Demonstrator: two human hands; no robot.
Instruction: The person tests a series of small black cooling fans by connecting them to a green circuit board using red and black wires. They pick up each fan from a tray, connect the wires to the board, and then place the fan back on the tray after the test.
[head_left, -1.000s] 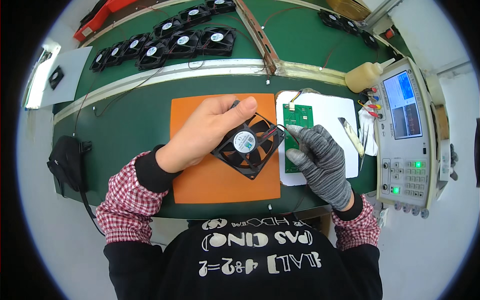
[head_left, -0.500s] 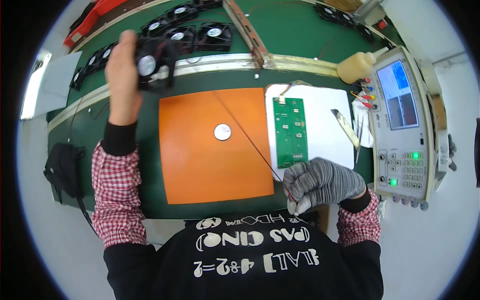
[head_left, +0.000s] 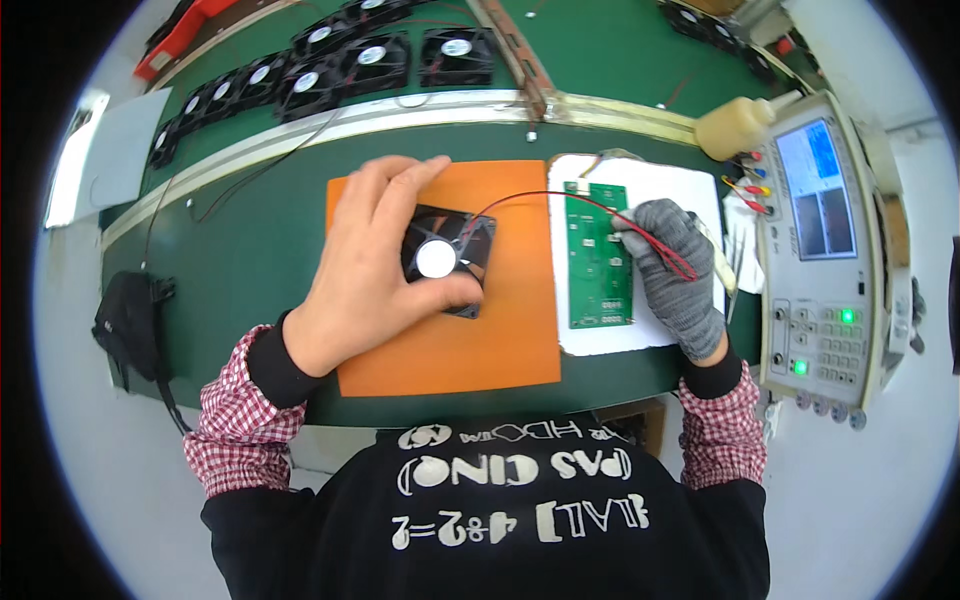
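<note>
A square black cooling fan (head_left: 478,246) rests on an orange mat (head_left: 450,355). My bare left hand (head_left: 372,262) grips it, fingers along the far side and thumb on the near side. A white round face (head_left: 437,258) shows at the fan's middle. From the fan a red and black wire (head_left: 545,193) arches rightward to my right hand (head_left: 672,265), which wears a grey striped glove. Its fingertips pinch the wire over the right edge of a green circuit board (head_left: 598,262); the wire's end is too small to make out. The board lies on a white pad (head_left: 650,335).
Several black fans (head_left: 372,58) stand along the back left, behind a pale rail (head_left: 430,102). A cutter knife (head_left: 722,262) lies right of my glove. Further right are a yellowish bottle (head_left: 735,128) and a test instrument (head_left: 815,260) with a lit screen. A black pouch (head_left: 130,315) hangs at left.
My left hand has brought the fan from the back left down onto the orange mat. My right hand has moved from the bench's front edge up to the circuit board with the wire.
</note>
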